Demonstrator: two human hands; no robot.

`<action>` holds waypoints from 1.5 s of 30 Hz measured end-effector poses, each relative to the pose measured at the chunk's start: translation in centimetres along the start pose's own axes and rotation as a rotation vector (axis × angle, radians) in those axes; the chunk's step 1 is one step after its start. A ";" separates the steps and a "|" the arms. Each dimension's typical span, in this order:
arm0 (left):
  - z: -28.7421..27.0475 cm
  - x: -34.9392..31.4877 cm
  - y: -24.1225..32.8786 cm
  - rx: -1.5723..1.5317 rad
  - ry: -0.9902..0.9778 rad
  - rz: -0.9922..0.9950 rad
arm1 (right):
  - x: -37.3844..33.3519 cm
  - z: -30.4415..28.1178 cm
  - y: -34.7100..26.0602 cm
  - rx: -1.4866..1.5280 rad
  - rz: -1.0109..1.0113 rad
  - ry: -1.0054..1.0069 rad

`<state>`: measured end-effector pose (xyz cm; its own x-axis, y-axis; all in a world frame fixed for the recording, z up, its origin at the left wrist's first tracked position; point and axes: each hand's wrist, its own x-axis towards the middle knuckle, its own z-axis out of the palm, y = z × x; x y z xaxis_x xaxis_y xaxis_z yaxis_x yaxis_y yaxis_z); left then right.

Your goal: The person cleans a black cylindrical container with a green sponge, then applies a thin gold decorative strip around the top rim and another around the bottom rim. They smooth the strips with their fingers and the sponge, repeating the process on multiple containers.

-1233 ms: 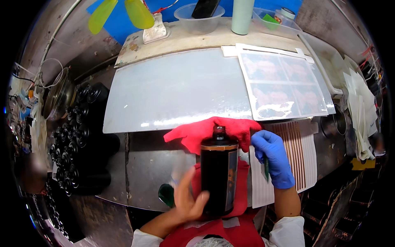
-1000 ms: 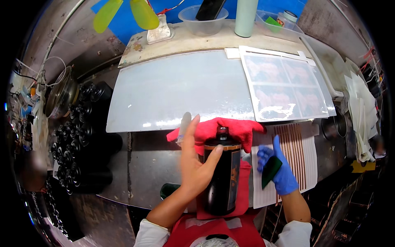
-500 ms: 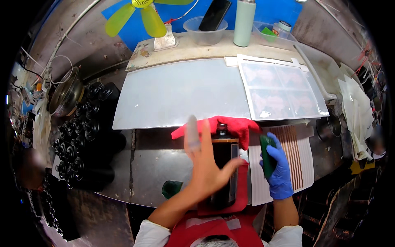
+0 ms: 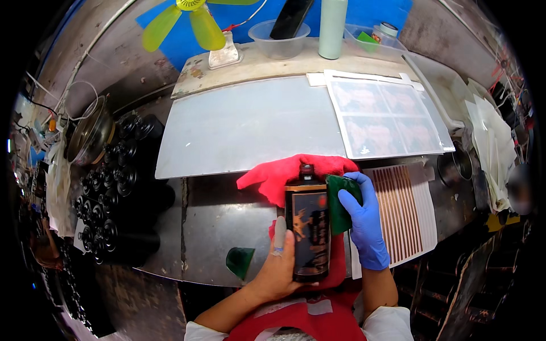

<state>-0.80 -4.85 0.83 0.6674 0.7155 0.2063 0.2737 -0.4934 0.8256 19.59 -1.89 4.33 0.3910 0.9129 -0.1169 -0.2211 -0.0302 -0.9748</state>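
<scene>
A black rectangular bottle point(image 4: 309, 227) with an orange shoulder line and a decorated label stands on the red cloth point(image 4: 273, 175). My left hand point(image 4: 280, 267), a grey cover on one finger, grips the bottle's lower left side. In a blue glove, my right hand point(image 4: 367, 224) pinches a flat green scraper point(image 4: 339, 204) against the bottle's upper right side. Left of my left hand, another green piece point(image 4: 240, 261) lies on the metal table point(image 4: 219, 216). Beside the glove rests a white backing sheet point(image 4: 424, 187) with copper-brown strips point(image 4: 398, 210).
Several black bottles point(image 4: 128, 182) crowd the left side. Beyond the bottle lies a grey board point(image 4: 244, 128) with a printed sheet point(image 4: 392, 119). Behind are a yellow-green fan point(image 4: 193, 8), a plastic bowl point(image 4: 278, 42), a pale green flask point(image 4: 333, 28) and a clear tray point(image 4: 364, 40).
My left hand, spread over the bottle before, has come down and closed on its lower left side. The label now faces me. My right hand has moved left, bringing the scraper to the bottle.
</scene>
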 end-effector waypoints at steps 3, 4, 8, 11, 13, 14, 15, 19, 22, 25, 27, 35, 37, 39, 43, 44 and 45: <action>-0.8 -0.3 -2.0 -0.017 -0.176 -0.091 | 0.3 -0.8 1.4 0.184 0.120 0.020; -1.0 -0.1 -2.1 0.046 -0.227 -0.097 | 0.4 -1.3 1.8 0.141 0.125 0.027; -1.6 -0.1 1.4 0.342 -0.071 -0.111 | 0.3 -2.0 0.6 -0.032 0.038 0.054; 0.9 -0.1 2.8 0.596 0.025 0.194 | -0.1 0.4 -2.0 -0.182 -0.223 0.014; 1.7 -0.1 2.4 0.815 0.007 0.318 | -0.4 2.4 -3.8 -0.447 -0.281 -0.076; 1.6 0.0 2.5 0.738 0.023 0.254 | -0.4 3.0 -4.2 -0.494 -0.231 -0.116; 1.3 0.2 2.8 0.661 0.039 0.189 | -0.1 2.9 -3.4 -0.479 -0.236 -0.093; 0.8 -1.1 0.8 0.333 0.088 0.113 | 0.9 -0.4 0.1 0.010 0.026 -0.051; 1.1 -2.5 -2.1 0.138 0.036 0.065 | 0.8 -2.3 2.6 0.195 0.188 -0.009; 0.2 -2.7 -2.6 0.132 0.001 -0.024 | 0.9 -2.8 2.1 0.119 0.140 -0.006; -0.4 -2.6 -0.5 0.369 0.063 0.090 | 0.8 -1.8 -0.4 0.025 0.046 -0.003; 0.5 0.7 2.9 0.696 -0.034 0.188 | 0.8 1.4 -1.0 -0.299 -0.236 -0.045; 0.8 -0.2 2.2 0.415 0.072 0.138 | 1.1 -0.7 0.7 -0.075 -0.057 -0.040; 1.1 -1.0 0.2 0.153 0.167 0.143 | 0.8 -1.5 2.0 0.029 0.057 0.011; 0.0 -3.0 -0.8 0.071 -0.018 -0.151 | 0.5 -1.9 1.3 0.046 0.045 0.034; -0.1 -2.8 0.1 0.178 0.054 -0.038 | 0.3 -1.4 0.5 -0.016 -0.032 0.030; 0.5 -2.5 0.8 0.280 0.120 0.070 | 0.2 -0.7 -0.5 -0.081 -0.101 0.030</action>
<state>-1.89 -7.23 0.75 0.6093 0.7200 0.3324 0.4207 -0.6488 0.6341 20.41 -1.98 4.65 0.4343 0.9005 -0.0216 -0.1070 0.0278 -0.9939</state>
